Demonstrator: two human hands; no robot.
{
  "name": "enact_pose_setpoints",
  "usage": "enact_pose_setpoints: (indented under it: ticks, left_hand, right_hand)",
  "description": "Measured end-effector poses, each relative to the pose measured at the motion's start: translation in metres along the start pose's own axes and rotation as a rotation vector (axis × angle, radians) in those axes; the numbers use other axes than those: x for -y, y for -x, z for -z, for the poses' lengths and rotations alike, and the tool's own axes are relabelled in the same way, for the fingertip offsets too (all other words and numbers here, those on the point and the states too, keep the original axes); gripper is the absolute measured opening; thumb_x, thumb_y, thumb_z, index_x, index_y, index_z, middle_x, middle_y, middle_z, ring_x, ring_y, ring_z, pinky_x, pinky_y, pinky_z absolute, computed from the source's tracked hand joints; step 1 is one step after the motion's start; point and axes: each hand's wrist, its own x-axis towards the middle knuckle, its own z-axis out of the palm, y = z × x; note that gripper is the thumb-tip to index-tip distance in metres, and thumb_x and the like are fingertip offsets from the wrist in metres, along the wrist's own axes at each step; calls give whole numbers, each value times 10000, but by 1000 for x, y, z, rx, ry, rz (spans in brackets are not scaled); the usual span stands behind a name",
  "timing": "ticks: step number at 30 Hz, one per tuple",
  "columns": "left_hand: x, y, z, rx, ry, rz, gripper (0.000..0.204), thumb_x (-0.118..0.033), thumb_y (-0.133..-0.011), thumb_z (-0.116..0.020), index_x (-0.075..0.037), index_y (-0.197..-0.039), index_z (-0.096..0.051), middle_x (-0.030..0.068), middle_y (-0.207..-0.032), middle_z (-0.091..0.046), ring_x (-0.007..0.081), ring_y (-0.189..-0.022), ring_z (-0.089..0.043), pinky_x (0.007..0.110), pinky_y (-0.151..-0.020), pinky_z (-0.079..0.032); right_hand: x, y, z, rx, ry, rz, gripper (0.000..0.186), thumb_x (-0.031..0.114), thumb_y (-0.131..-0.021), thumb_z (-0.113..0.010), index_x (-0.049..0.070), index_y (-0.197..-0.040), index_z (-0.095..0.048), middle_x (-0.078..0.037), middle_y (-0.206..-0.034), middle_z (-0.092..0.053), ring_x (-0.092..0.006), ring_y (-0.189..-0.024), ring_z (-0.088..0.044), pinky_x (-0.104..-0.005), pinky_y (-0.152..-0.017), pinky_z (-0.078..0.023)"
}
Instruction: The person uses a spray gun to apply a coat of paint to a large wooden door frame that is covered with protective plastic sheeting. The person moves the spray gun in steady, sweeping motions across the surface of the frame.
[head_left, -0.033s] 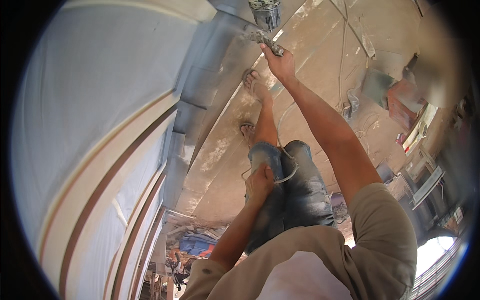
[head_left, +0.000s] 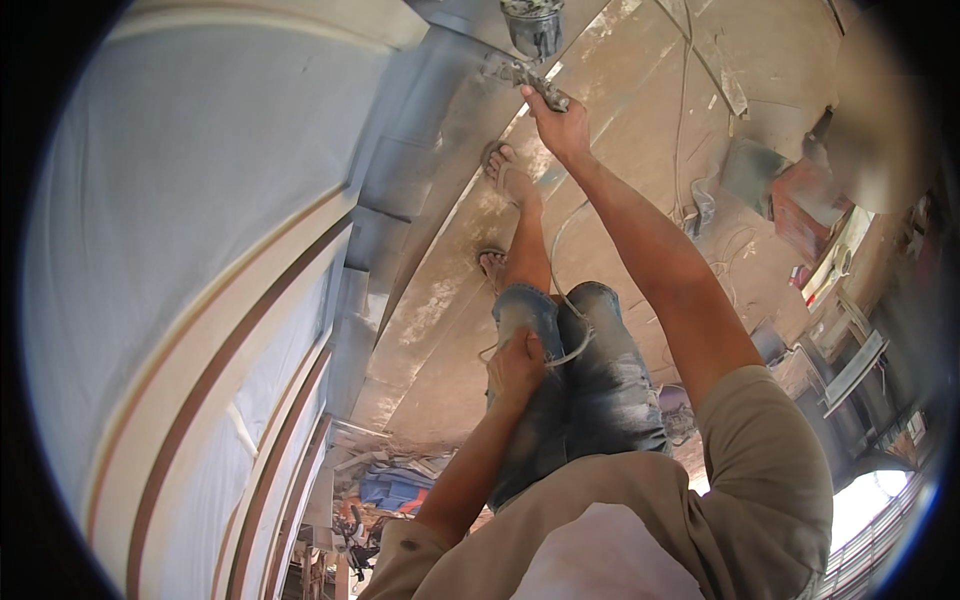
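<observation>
My right hand (head_left: 562, 128) reaches far forward, its fingers wrapped round the handle of a paint-spattered spray gun (head_left: 535, 82). A dark, spattered metal cup (head_left: 533, 30) shows just beyond the gun. My left hand (head_left: 517, 372) rests closed by my thigh, gripping a thin pale hose (head_left: 578, 350) that loops over my knees. To my left stand large panels (head_left: 230, 130) with a pale grey-white surface. Light wooden frames (head_left: 240, 255) with dark brown edges run along them. The nozzle end of the gun is blurred.
Dusty brown boards (head_left: 440, 350) cover the floor under my sandalled feet. A cable (head_left: 683, 130) trails across the floor on the right. Beyond it lie a reddish object (head_left: 803, 205) and assorted clutter. Blue cloth (head_left: 392, 490) and scraps are heaped behind me at lower left.
The view has shifted very slightly, so the panels sit a little differently. Both hands keep their holds and nearly the same places.
</observation>
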Motion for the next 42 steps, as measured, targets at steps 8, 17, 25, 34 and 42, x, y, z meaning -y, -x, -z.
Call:
enact_pose_setpoints:
  ticks: [8, 17, 25, 34, 42]
  left_hand:
    - [-56, -41, 46, 7, -100, 6, 222, -307, -951, -529, -113, -982, -632, 222, -806, -695, 455, -761, -675, 563, -697, -513]
    - [-87, -70, 65, 18, -151, 16, 225, -306, -948, -521, -106, -951, -624, 224, -781, -691, 455, -736, -673, 580, -677, -507]
    - [-97, -79, 64, -28, -191, -7, 228, -298, -942, -527, -90, -896, -609, 229, -736, -675, 449, -695, -668, 572, -640, -512]
    - [-115, -84, 54, -63, -187, 3, 234, -292, -937, -532, -88, -860, -615, 227, -704, -663, 453, -657, -658, 570, -607, -511]
    - [-169, -93, 54, -27, -103, 209, 253, -311, -960, -495, -96, -978, -627, 263, -830, -691, 489, -801, -666, 601, -736, -493]
  right_hand:
    - [71, -107, 46, -160, -64, -59, 564, 568, -834, -719, 38, -1025, -752, -214, -852, -717, -380, -869, -697, -448, -791, -516]
    - [138, -224, 86, -424, 34, -22, 645, 615, -813, -710, -7, -980, -745, -302, -933, -702, -458, -973, -674, -503, -860, -512]
    - [168, -261, 106, -546, 81, -40, 744, 656, -781, -716, -69, -944, -730, -309, -931, -702, -464, -955, -678, -498, -851, -517]
    - [138, -181, 120, -160, 86, -24, 602, 582, -824, -732, 24, -1051, -750, -253, -853, -715, -404, -905, -707, -450, -804, -520]
    - [123, -196, 149, -16, 116, -41, 551, 532, -849, -733, 17, -1046, -742, -228, -799, -708, -384, -850, -712, -439, -759, -520]
